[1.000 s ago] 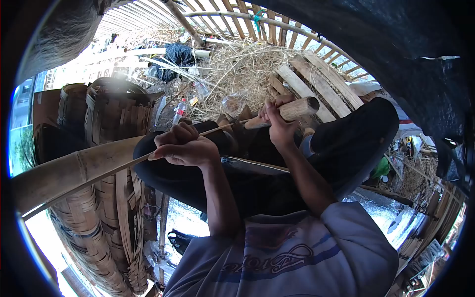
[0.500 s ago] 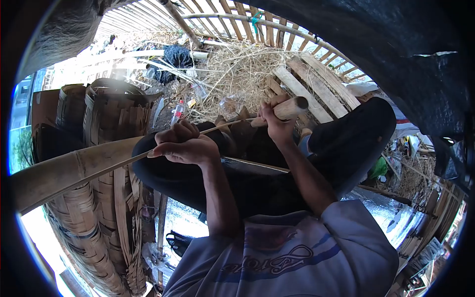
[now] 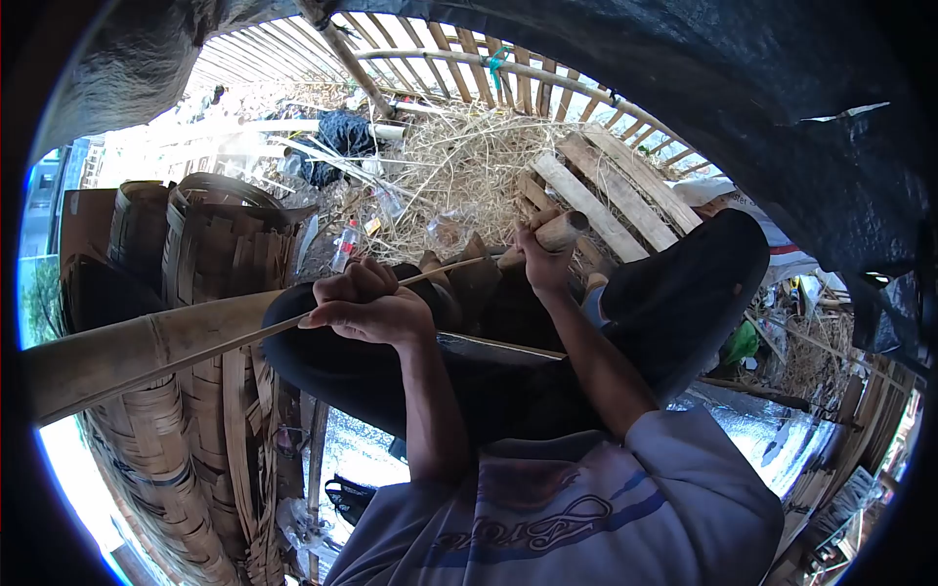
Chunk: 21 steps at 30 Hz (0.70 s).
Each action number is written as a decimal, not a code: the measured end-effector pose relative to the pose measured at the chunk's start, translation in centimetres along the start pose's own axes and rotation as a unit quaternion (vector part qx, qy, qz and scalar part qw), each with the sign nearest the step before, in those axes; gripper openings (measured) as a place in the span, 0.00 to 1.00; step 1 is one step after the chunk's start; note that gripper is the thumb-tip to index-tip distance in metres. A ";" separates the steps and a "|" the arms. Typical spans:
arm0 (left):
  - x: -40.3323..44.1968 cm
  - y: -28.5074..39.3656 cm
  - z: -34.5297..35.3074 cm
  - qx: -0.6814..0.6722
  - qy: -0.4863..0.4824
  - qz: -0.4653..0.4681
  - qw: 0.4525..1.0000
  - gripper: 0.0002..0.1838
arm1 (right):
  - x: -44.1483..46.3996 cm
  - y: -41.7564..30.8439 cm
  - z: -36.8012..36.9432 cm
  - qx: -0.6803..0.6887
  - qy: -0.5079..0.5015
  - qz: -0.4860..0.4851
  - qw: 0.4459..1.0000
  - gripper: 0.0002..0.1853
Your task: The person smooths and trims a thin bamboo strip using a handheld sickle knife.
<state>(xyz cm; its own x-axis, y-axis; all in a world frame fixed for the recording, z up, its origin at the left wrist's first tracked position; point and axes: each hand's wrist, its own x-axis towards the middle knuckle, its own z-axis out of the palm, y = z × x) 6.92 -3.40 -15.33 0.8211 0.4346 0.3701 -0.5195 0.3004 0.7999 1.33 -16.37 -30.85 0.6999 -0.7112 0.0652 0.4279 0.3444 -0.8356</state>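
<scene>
My left hand (image 3: pixel 366 308) is closed around a thin bamboo strip (image 3: pixel 445 269), which runs from the lower left past my fingers toward the middle. My right hand (image 3: pixel 543 256) grips a thick wooden handle (image 3: pixel 563 230), its round end pointing up and right. The strip's far end lies just left of that handle. Whatever tool part lies beyond the handle is hidden in shadow. A thick bamboo pole (image 3: pixel 176 332) rests beside my left knee, below and left of my left hand.
Rolled woven bamboo (image 3: pixel 220 244) stands at the left. Ahead are straw (image 3: pixel 469 146), wooden planks (image 3: pixel 591 205), a plastic bottle (image 3: pixel 346 244) and a slatted bamboo fence (image 3: pixel 469 63). A dark tarp (image 3: pixel 782 117) hangs at the upper right.
My right hand and the wooden handle have moved slightly left and down. The strip's far end now shows free of the handle. My left hand stays closed on it, and the view has shifted slightly.
</scene>
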 end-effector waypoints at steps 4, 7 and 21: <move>-0.3 -0.1 0.0 -0.006 -0.008 -0.008 1.000 0.29 | 0.0 -2.8 1.5 0.071 -0.040 0.005 0.997 0.10; -0.1 -0.5 0.1 -0.006 -0.018 0.013 1.000 0.29 | -1.2 1.8 -1.7 -0.120 -0.053 0.046 0.990 0.09; -0.2 -0.1 -0.5 -0.030 -0.054 -0.013 0.998 0.29 | 0.1 6.1 -6.0 -0.407 0.059 0.079 0.908 0.10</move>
<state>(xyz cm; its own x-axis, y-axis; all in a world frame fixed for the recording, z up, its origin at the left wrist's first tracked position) 6.70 -3.06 -15.67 0.8533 0.3323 0.4018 -0.5089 0.3622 0.7809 0.55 -17.98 -39.19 0.6293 -0.7693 -0.1100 -0.2712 -0.0848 -0.9588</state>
